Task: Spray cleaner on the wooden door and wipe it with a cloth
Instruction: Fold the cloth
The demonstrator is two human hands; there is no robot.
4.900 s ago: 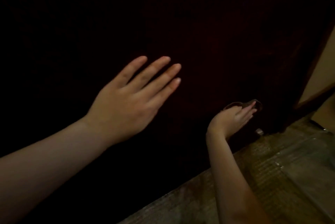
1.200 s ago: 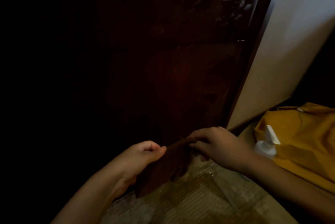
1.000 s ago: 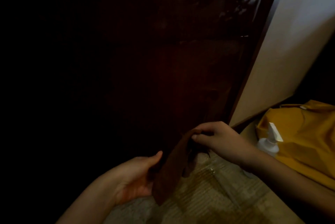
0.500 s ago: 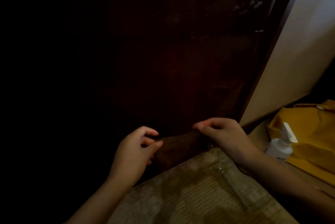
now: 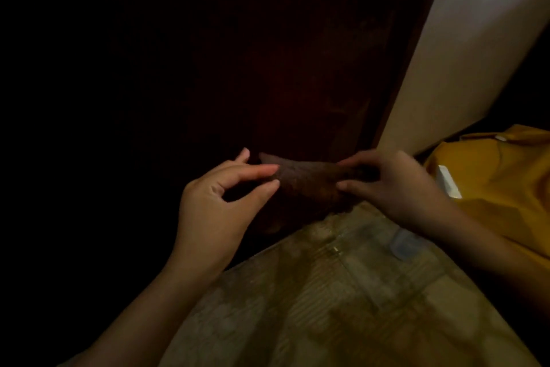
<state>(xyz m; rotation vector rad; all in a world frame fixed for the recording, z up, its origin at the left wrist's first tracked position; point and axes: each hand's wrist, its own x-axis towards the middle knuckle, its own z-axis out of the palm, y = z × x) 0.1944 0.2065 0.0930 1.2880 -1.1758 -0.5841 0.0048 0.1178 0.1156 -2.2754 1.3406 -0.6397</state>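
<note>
brown cloth (image 5: pixel 306 180), ends pinched by fingers (image 5: pixel 253 171) of left hand (image 5: pixel 220 203) and right hand (image 5: pixel 393 185). step: folding cloth before wooden door (image 5: pixel 297 54). next, likely: press flat, wipe.

No txt, labels, brands or nos. could be read; spray bottle (image 5: pixel 448 183) was mostly hidden & too dim for any label.
</note>
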